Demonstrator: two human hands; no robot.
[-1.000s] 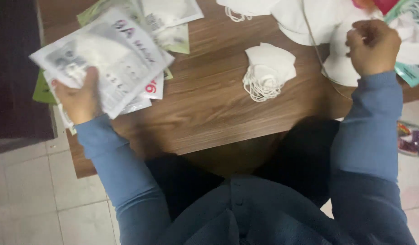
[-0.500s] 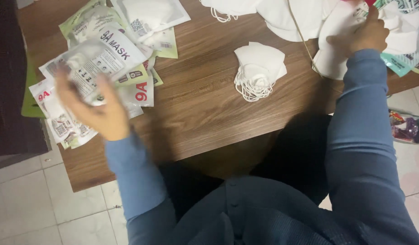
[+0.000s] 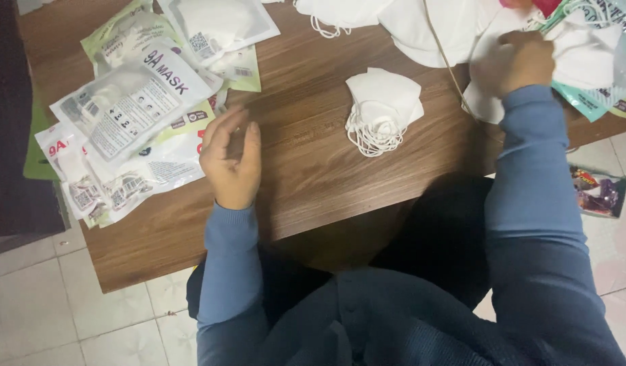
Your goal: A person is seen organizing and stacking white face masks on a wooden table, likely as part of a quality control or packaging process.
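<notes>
My left hand point(image 3: 231, 159) hovers open over the brown wooden table point(image 3: 313, 176), just right of a pile of clear and green mask packets point(image 3: 130, 122), holding nothing. My right hand point(image 3: 513, 62) rests at the far right on a heap of white masks point(image 3: 435, 27), fingers curled into the white fabric; what exactly it grips is hidden. A small folded stack of white masks with ear loops point(image 3: 381, 108) lies on the table between my hands. Both arms wear blue sleeves.
More packets with teal edges point(image 3: 598, 102) lie at the right table edge. A thin cord point(image 3: 448, 68) runs across the white heap. A colourful wrapper point(image 3: 598, 193) lies on the tiled floor point(image 3: 55, 305) at the right. A dark object point(image 3: 14, 122) stands left of the table.
My left hand has let go of the mask packet onto the pile and moved right, now open. My right hand stays at the white heap.
</notes>
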